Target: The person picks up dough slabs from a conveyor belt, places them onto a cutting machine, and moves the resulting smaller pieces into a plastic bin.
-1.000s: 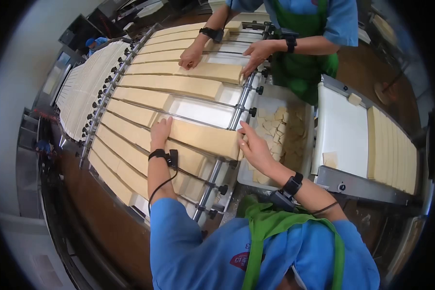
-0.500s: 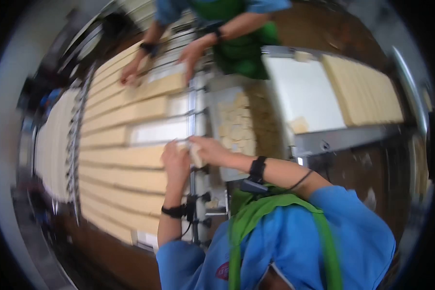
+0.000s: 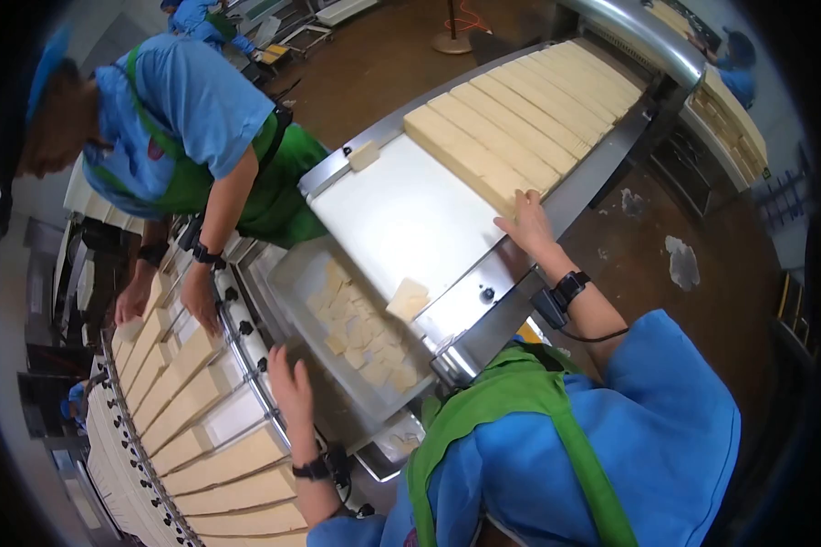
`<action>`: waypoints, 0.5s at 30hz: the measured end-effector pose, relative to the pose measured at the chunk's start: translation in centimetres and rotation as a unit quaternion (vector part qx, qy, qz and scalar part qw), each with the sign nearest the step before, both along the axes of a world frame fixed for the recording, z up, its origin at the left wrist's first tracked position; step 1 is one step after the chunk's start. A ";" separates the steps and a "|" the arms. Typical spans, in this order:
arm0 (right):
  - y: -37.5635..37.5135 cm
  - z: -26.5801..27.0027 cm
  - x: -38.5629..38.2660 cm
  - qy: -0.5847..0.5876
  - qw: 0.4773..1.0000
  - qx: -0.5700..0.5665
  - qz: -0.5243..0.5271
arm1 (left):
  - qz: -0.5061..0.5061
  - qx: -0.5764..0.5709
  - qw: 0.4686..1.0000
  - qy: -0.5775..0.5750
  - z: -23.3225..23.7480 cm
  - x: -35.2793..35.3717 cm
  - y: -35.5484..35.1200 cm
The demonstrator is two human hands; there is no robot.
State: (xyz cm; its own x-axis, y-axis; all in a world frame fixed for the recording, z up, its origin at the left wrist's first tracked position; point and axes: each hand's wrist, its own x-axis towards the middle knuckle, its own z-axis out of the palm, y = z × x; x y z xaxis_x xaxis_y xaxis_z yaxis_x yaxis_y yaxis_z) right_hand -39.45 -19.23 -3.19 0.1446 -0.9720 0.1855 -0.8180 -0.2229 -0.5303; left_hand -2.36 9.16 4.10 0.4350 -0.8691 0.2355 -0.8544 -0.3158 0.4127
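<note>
My right hand [image 3: 525, 226] rests flat on the end of the nearest pale slab [image 3: 466, 158] in a row of long slabs on the white belt [image 3: 401, 219]. My left hand [image 3: 291, 387] hovers with fingers apart over the metal rail [image 3: 254, 372] between the slatted conveyor and the scrap tray [image 3: 287, 284]. It holds nothing. Long pale slabs [image 3: 219, 463] lie across the slatted conveyor to the left of it. A small offcut [image 3: 408, 299] lies at the white belt's near edge.
A co-worker in blue with a green apron [image 3: 278, 187] stands opposite, both hands on slabs at the conveyor's far end [image 3: 169, 305]. The tray holds several broken pieces [image 3: 360, 333]. Another small piece [image 3: 363, 155] sits at the belt's far edge. Brown wet floor [image 3: 693, 237] lies on the right.
The view has swung right toward the white belt. My right hand left the slatted conveyor and now lies on a slab on the belt; my left hand drew back over the rail.
</note>
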 end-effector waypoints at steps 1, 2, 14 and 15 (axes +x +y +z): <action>-1.3 -0.8 -1.2 0.016 0.999 0.027 -0.019 | -0.033 0.002 0.999 0.012 -0.9 -0.9 -3.3; -2.6 -1.3 -2.1 0.032 0.997 0.054 -0.037 | -0.060 -0.003 0.998 0.019 -1.4 -2.4 -6.9; -4.3 -0.7 -2.1 0.013 0.996 0.093 0.008 | -0.205 -0.003 0.978 -0.030 -9.8 -13.7 -46.7; -4.4 -0.5 -2.2 0.009 0.995 0.099 0.013 | -0.184 0.019 0.982 -0.043 -10.7 -13.8 -48.7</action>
State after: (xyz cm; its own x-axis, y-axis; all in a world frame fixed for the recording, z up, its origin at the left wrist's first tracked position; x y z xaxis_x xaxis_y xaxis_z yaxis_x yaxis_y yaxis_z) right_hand -41.65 -23.61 -3.69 0.1714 -0.9851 -0.0128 -0.8232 -0.1361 -0.5512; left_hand -16.15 -39.56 -6.62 0.0700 -0.9727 0.2213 -0.9444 0.0068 0.3287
